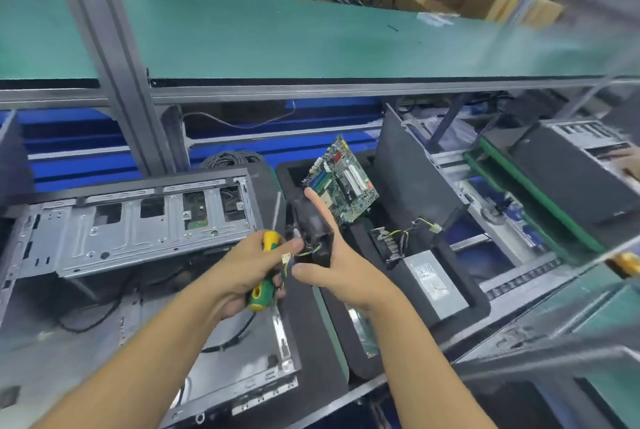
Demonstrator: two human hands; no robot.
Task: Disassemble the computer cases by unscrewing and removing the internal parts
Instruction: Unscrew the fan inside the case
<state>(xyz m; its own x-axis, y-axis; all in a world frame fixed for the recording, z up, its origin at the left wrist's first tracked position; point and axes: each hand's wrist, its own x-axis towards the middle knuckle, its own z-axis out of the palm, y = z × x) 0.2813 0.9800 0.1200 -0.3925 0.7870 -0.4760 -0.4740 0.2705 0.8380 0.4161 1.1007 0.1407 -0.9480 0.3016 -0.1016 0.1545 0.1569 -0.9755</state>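
An opened grey computer case (114, 231) lies on its side at the left, its bare metal chassis showing. My left hand (249, 266) grips a green and yellow screwdriver (265, 286) and its thumb pinches the fan's thin wires with a white connector (286, 258). My right hand (332, 255) holds a black case fan (313, 224) just right of the case, above a black tray (474, 293).
The black tray holds a green motherboard (343, 182) standing on edge, a heatsink with wires (391, 241) and a grey power supply (433, 283). A dark side panel (408, 165) leans behind. A green shelf (311, 37) runs above. Another case (581, 165) and a person's hand (628, 162) are at far right.
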